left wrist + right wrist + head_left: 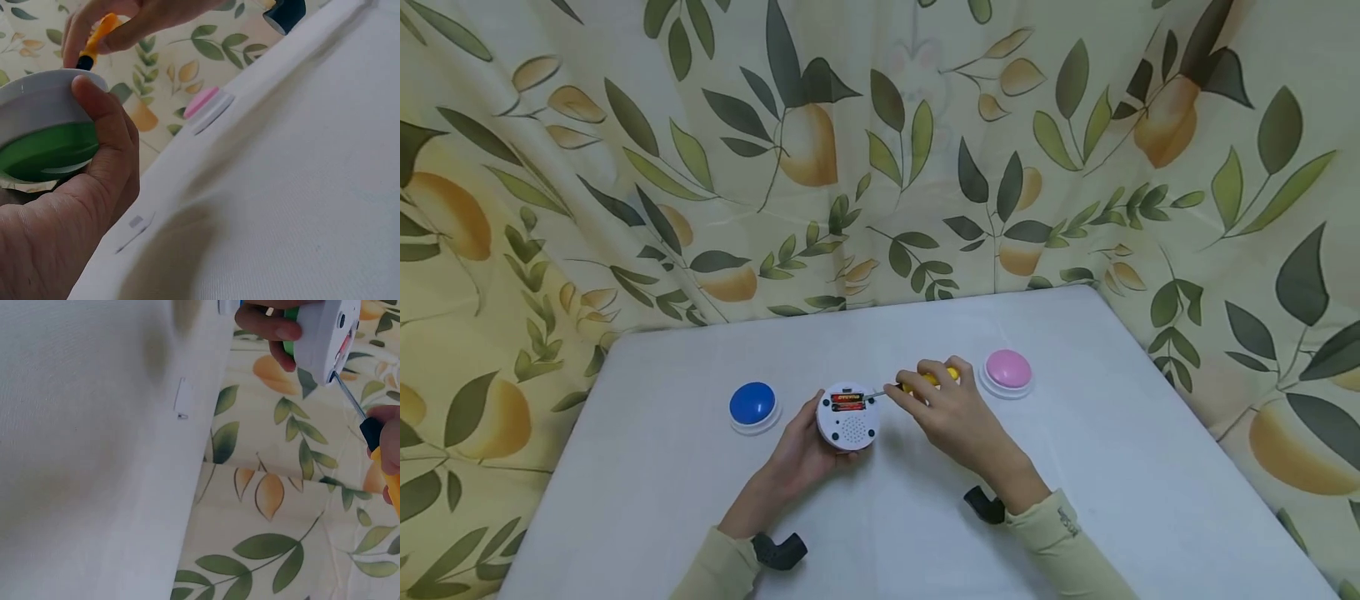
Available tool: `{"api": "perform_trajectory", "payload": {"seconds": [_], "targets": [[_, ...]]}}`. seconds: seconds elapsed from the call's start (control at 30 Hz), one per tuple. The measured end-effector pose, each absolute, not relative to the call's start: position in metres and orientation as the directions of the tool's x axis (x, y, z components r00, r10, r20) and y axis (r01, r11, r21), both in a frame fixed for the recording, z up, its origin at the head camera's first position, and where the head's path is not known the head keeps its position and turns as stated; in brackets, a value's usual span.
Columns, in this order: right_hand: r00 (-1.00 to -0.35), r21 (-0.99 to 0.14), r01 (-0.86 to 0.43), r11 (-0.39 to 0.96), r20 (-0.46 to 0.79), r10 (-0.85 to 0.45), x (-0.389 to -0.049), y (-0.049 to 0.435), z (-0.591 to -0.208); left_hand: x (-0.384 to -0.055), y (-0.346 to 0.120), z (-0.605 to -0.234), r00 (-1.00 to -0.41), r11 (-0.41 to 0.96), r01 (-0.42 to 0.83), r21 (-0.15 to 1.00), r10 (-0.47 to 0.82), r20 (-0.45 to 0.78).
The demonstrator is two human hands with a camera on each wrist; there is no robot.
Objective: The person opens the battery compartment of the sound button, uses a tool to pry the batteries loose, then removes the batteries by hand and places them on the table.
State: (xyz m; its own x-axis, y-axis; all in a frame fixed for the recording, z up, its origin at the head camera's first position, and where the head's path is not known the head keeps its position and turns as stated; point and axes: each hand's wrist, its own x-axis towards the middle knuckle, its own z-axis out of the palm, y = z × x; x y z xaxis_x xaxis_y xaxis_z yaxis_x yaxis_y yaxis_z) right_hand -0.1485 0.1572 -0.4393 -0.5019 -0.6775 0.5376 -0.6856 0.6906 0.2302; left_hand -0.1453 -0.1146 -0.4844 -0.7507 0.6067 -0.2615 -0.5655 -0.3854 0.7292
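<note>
My left hand [801, 450] grips a round white push-button device [854, 431] by its side, underside turned up. Two batteries [847, 402] show in its uncovered compartment, and its green dome [53, 152] faces down in the left wrist view. With my right hand [958, 421] I hold a yellow-handled screwdriver [371, 432] with a black collar. Its thin metal shaft reaches the device's rim beside the compartment, the tip right at the edge. A small white battery cover [184, 397] lies on the table below the hands.
A blue push button [752, 404] stands on the white-covered table [647, 500] to the left. To the right, close behind my right hand, is a pink push button [1008, 369]. A fruit-and-leaf patterned curtain [887, 208] hangs behind the table.
</note>
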Motion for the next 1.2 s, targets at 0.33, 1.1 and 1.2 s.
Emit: {"api": "perform_trajectory", "payload": {"seconds": [0.33,1.1,1.2], "targets": [[-0.499,0.146,-0.719,0.679,0.572,-0.652,-0.151,0.157,-0.444,-0.143,-0.116,-0.483,-0.749,-0.373,-0.57,0.732,0.602,-0.276],[-0.548,-0.346,-0.801,0.489,0.754,-0.364,-0.162,0.152,-0.475,-0.136,-0.117,-0.476,-0.738,-0.516,-0.591,0.62,0.657,-0.156],[-0.569,-0.391,-0.793,0.467,0.749,-0.339,-0.162,0.151,-0.478,-0.136,-0.117,-0.477,-0.729,-0.525,-0.601,0.603,0.668,-0.146]]}}
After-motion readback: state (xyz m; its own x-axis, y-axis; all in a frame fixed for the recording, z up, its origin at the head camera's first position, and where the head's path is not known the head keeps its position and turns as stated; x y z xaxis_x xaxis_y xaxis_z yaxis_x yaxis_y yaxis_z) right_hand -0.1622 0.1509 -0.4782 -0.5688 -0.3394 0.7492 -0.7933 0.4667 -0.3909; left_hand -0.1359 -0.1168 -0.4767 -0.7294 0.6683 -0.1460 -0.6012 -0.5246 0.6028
